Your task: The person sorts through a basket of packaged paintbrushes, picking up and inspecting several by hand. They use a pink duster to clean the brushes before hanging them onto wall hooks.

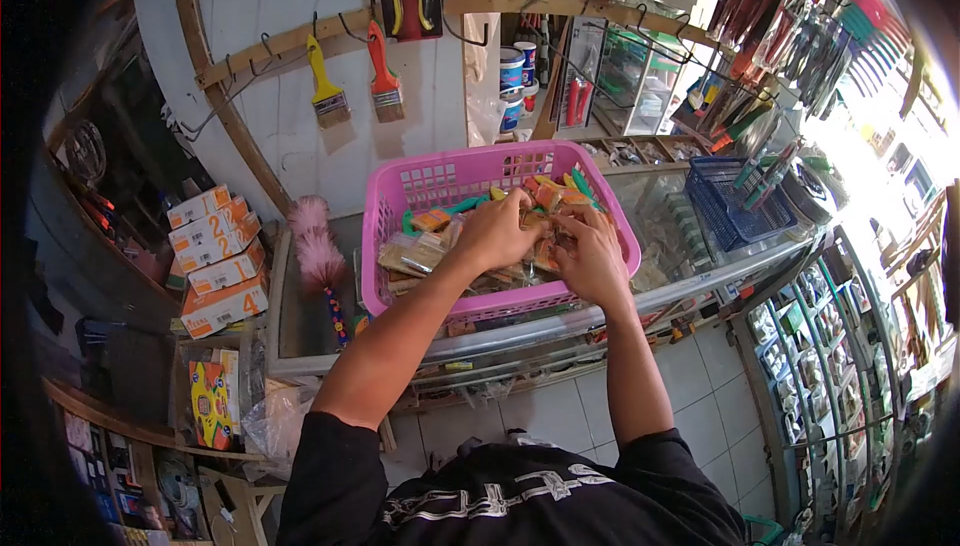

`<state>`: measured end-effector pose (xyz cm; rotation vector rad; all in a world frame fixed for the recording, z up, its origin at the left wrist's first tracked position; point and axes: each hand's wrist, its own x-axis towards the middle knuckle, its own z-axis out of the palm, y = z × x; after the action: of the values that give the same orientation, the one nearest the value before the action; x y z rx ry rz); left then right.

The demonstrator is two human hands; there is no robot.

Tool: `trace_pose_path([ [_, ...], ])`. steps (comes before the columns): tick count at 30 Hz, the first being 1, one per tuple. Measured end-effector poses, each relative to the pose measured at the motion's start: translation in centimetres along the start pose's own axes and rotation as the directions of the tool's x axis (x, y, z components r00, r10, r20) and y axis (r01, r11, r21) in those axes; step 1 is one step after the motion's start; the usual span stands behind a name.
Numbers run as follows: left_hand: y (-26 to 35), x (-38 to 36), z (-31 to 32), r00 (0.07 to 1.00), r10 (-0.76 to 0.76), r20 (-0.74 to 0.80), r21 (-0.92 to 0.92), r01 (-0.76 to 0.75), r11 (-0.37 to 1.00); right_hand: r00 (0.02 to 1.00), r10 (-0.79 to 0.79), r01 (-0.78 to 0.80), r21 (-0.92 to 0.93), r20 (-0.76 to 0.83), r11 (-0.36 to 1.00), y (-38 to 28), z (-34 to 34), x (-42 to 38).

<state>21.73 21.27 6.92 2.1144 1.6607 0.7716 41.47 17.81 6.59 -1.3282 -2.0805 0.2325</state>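
Observation:
A pink plastic basket (pixel 480 302) stands on a glass counter, filled with small clear packets, several with orange labels, plus yellow and green pieces. Both hands are over its contents, close together. My left hand (pixel 497 233) reaches in with bent fingers closed at the tips. Facing it, my right hand (pixel 592 258) has its thumb and fingers pinched together. What lies between the fingertips is too small and too covered to name. An orange-labelled packet (pixel 548 193) sits just beyond the fingers. Flat, pale wooden-looking pieces in clear wrap (pixel 410 255) lie at the basket's left.
The glass display counter (pixel 300 344) has a metal front edge. A pink feather duster (pixel 318 251) lies left of the basket, near stacked orange-and-white boxes (pixel 225 308). A blue basket (pixel 735 208) is to the right. Paintbrushes (pixel 383 76) hang from hooks above.

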Motion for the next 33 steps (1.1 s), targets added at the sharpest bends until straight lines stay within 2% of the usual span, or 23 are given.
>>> trace_pose_path([
  [2, -0.3, 1.2, 1.1, 0.997, -0.067, -0.038, 0.027, 0.068, 0.997, 1.000, 0.013, -0.014, 0.018, 0.022, 1.000, 0.0, -0.1, 0.1],
  [5, -0.7, 1.5, 1.8, 0.997, -0.068, -0.032, 0.012, 0.068, 0.998, 1.000, 0.009, -0.009, 0.040, 0.016, 0.999, 0.0, -0.2, 0.1],
  [8, -1.0, 1.3, 1.5, 0.993, -0.113, 0.034, -0.220, 0.117, 0.968, 0.999, 0.008, -0.007, 0.021, -0.033, 1.000, 0.1, 0.0, 0.0],
  [10, -1.2, 1.3, 1.4, 0.995, -0.098, 0.036, -0.320, 0.105, 0.942, 0.997, -0.017, 0.017, -0.004, -0.076, 1.000, 0.6, 0.5, 0.0],
  [13, -0.3, 0.5, 0.7, 0.996, -0.068, 0.062, -0.416, 0.088, 0.905, 0.998, 0.030, -0.029, 0.020, -0.055, 0.999, 0.1, 0.2, 0.0],
  [17, -0.9, 1.0, 1.5, 0.998, -0.022, 0.052, -0.566, 0.048, 0.823, 0.988, -0.018, 0.022, 0.027, -0.151, 0.999, 0.9, 0.8, -0.1],
  [19, -1.2, 1.2, 1.6, 0.999, 0.050, 0.006, -0.568, -0.038, 0.822, 0.984, 0.010, -0.001, 0.049, -0.181, 0.999, 1.0, 1.1, -0.3],
  [23, 0.3, -0.3, 1.0, 0.962, 0.234, -0.137, -0.431, -0.271, 0.861, 0.967, -0.078, 0.086, 0.025, -0.242, 0.996, 1.3, 1.2, -0.5],
  [26, 0.2, -0.8, 1.3, 0.931, 0.297, -0.213, -0.173, -0.335, 0.926, 0.954, -0.107, 0.127, 0.054, -0.281, 0.990, 0.9, 0.9, -0.7],
  [29, 0.4, -1.2, 0.6, 0.909, 0.342, -0.239, -0.053, -0.363, 0.930, 0.938, -0.103, 0.158, 0.146, -0.331, 0.977, 0.6, 0.6, -0.9],
  [33, 1.0, -0.9, 0.0, 0.822, 0.449, -0.351, -0.016, -0.485, 0.874, 0.930, -0.039, 0.141, 0.258, -0.364, 0.956, 0.6, 0.6, -1.4],
])
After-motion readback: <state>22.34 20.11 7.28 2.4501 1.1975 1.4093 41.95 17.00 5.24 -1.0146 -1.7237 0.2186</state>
